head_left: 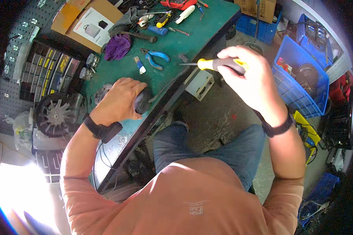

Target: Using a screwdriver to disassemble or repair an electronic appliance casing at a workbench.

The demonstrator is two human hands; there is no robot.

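Observation:
My right hand [250,74] is raised beyond the table's right edge, its fingers closed round the handle of a yellow-and-black screwdriver [206,64]. The metal shaft points left, over the tabletop. On the table, my left hand [121,96] grips a dark, rounded object [143,101] near the edge; its kind is hard to make out under the fingers. Blue-handled pliers [157,58] lie farther back on the green table [180,47]. Next to them is a small blue-and-white piece [139,65].
A purple cloth [117,47], a hammer [141,37] and several hand tools lie toward the back. A cardboard box [92,29], small-parts drawers [47,72] and a finned motor [55,116] line the left. Blue crates [302,78] stand on the floor at right.

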